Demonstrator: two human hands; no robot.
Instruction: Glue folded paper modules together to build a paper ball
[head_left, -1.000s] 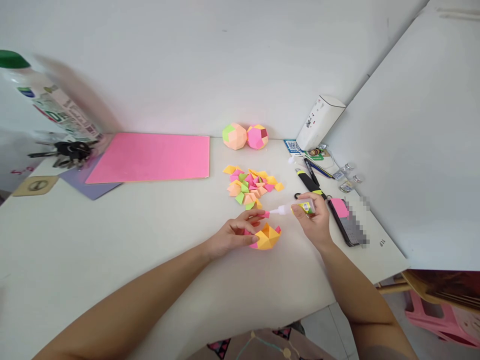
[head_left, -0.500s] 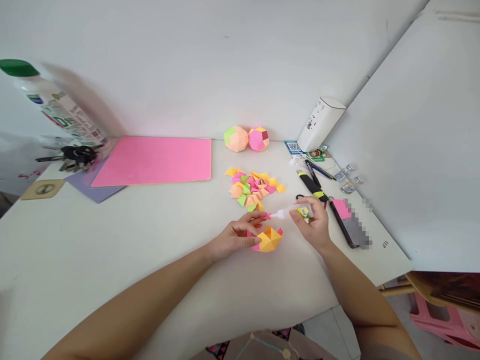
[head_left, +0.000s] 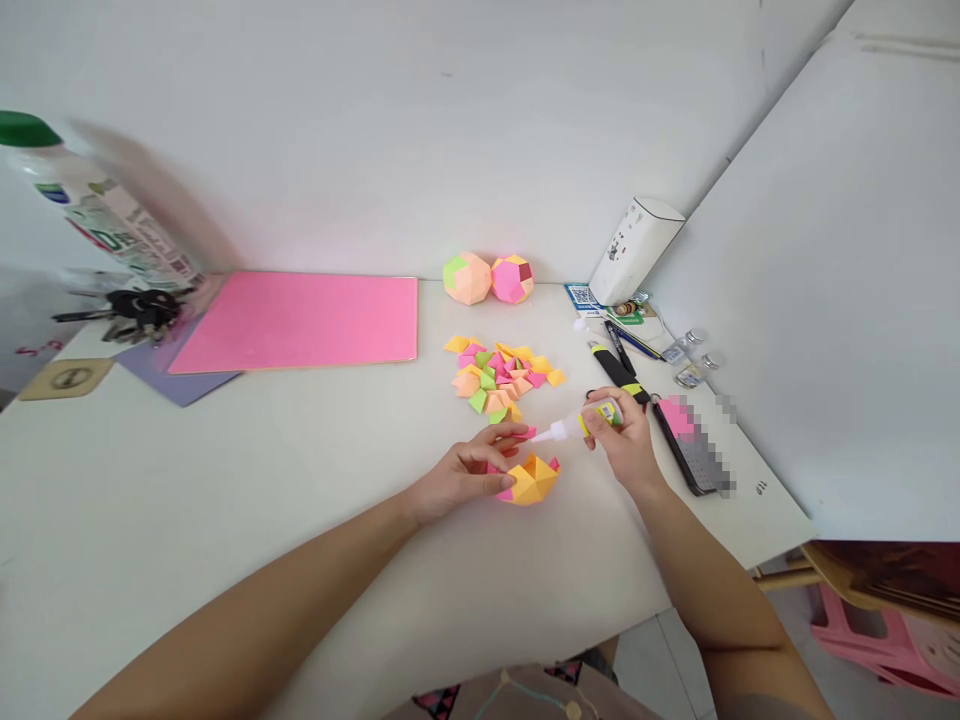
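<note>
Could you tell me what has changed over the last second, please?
Nothing clear has moved. The right hand still holds the glue bottle with its nozzle at the pink flap, and the left hand still steadies the yellow paper shape. Only the view shifts slightly.

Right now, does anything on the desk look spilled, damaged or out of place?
Nothing spilled or damaged. The left hand steadies the half-built paper shell; the right hand holds the glue bottle, no drips visible. Loose folded pieces lie in one heap. Only the green-capped bottle at far left looks tilted and blurred, probably lens stretch.
</note>
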